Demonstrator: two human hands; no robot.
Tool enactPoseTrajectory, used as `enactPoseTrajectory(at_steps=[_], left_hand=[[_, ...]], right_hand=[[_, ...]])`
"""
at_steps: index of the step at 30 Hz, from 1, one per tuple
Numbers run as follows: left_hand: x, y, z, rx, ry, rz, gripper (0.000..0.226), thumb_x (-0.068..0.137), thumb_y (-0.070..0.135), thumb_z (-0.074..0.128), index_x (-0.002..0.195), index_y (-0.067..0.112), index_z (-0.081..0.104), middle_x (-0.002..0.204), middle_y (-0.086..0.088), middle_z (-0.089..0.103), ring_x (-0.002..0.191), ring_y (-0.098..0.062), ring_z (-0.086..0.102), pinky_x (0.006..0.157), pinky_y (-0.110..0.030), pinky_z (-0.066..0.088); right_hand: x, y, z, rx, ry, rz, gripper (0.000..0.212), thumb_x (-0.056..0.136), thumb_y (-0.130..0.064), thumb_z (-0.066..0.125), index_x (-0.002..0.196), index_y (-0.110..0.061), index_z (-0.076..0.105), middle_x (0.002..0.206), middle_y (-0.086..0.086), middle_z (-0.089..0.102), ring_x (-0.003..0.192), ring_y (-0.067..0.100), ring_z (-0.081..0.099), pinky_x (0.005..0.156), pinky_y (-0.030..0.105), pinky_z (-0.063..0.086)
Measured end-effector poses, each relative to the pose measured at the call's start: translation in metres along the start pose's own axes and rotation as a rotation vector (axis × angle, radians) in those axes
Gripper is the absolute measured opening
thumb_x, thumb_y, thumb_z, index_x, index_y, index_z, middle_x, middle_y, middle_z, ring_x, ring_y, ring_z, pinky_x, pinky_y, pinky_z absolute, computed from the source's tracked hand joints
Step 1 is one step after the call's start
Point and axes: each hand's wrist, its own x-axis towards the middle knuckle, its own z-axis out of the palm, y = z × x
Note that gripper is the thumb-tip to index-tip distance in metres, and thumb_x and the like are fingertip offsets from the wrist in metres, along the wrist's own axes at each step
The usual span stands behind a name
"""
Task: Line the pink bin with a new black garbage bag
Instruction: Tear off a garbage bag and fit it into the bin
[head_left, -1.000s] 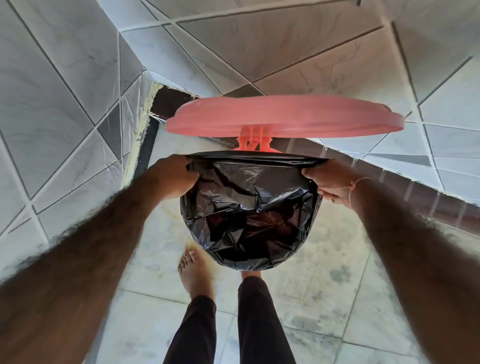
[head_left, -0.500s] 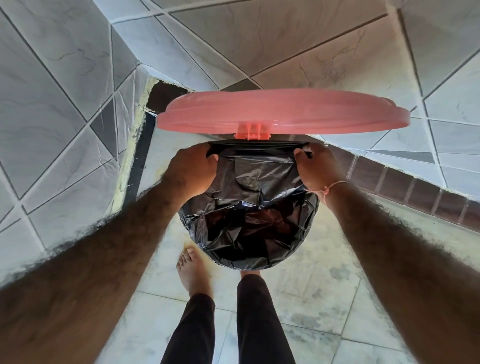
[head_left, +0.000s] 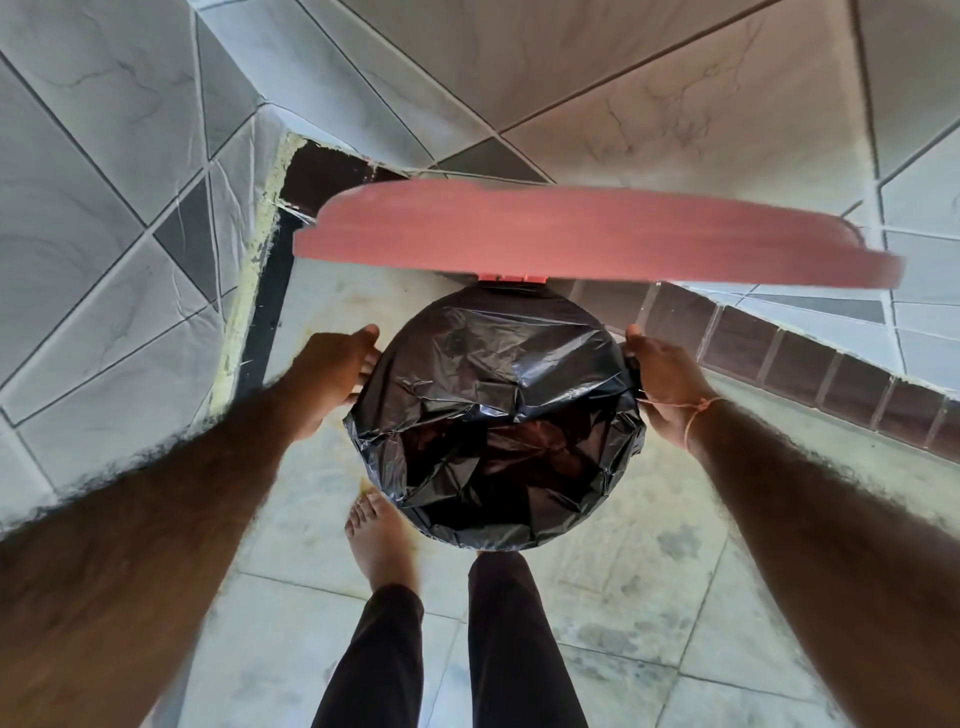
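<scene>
The pink bin's lid (head_left: 597, 234) stood raised on its hinge, blurred, above the round mouth of the bin, which sat on the tiled floor (head_left: 649, 597) in a corner between tiled walls (head_left: 104, 208). The black garbage bag (head_left: 493, 415) lay inside the bin and was folded out over the rim all the way round, so that none of the pink body showed below the lid — only crinkled black plastic, sagging into a dark hollow at the middle.

The left hand (head_left: 330, 376) rested against the left side of the covered rim, its fingers touching the bag's edge; whether that grip pinched the plastic or only pressed it could not be told. The right hand (head_left: 662, 384) sat at the right side of the rim, its fingers curled round a gathered bit of the bag — a thin thread (head_left: 693, 410) circled that wrist.

A bare foot (head_left: 382, 540) stood just beside the bin's near edge, with dark trouser legs (head_left: 509, 649) below.
</scene>
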Motion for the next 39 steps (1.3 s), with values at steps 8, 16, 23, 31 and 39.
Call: enactPoseTrajectory(at_steps=[8, 16, 23, 31, 39], left_hand=[[-0.044, 0.003, -0.007, 0.444, 0.735, 0.67, 0.044, 0.099, 0.029, 0.037, 0.072, 0.005, 0.062, 0.066, -0.008, 0.058, 0.059, -0.025, 0.046, 0.058, -0.031, 0.028], [-0.055, 0.01, 0.063, 1.058, -0.322, 0.549, 0.025, 0.091, 0.027, 0.049, 0.095, 0.011, 0.068, 0.094, -0.012, 0.072, 0.086, -0.029, 0.067, 0.079, -0.04, 0.055], [-0.039, 0.067, 0.025, 0.716, 0.112, 0.664, 0.028, 0.091, 0.016, 0.046, 0.104, 0.009, 0.07, 0.105, -0.015, 0.071, 0.093, -0.032, 0.066, 0.083, -0.039, 0.054], [-0.026, 0.044, 0.023, 0.6, 0.156, 0.658, 0.023, 0.087, 0.022, 0.057, 0.108, 0.014, 0.061, 0.108, -0.009, 0.059, 0.103, -0.024, 0.056, 0.084, -0.032, 0.044], [-0.025, 0.019, 0.027, 0.441, 0.176, 0.564, 0.039, 0.091, 0.029, 0.054, 0.127, 0.016, 0.047, 0.116, -0.008, 0.053, 0.104, -0.023, 0.053, 0.085, -0.032, 0.043]], right_hand=[[-0.034, -0.009, 0.009, -0.459, 0.49, -0.726, 0.01, 0.084, -0.018, 0.05, 0.08, -0.02, 0.059, 0.083, 0.004, 0.065, 0.069, 0.015, 0.058, 0.062, 0.018, 0.045], [-0.041, 0.019, 0.068, -1.247, -0.278, -0.461, 0.031, 0.09, -0.022, 0.049, 0.119, -0.018, 0.06, 0.115, 0.012, 0.068, 0.107, 0.031, 0.062, 0.093, 0.034, 0.05], [-0.023, -0.046, 0.069, -0.754, -0.079, -0.437, 0.032, 0.09, -0.006, 0.044, 0.11, -0.009, 0.07, 0.109, 0.013, 0.071, 0.099, 0.028, 0.065, 0.088, 0.032, 0.05], [-0.016, -0.047, 0.041, -0.6, 0.138, -0.399, 0.021, 0.082, -0.034, 0.061, 0.067, -0.019, 0.057, 0.065, -0.001, 0.057, 0.062, 0.017, 0.054, 0.062, 0.024, 0.038], [-0.015, -0.01, 0.03, -0.629, 0.222, -0.488, 0.035, 0.093, -0.042, 0.05, 0.112, -0.013, 0.056, 0.099, 0.008, 0.063, 0.093, 0.027, 0.059, 0.075, 0.028, 0.038]])
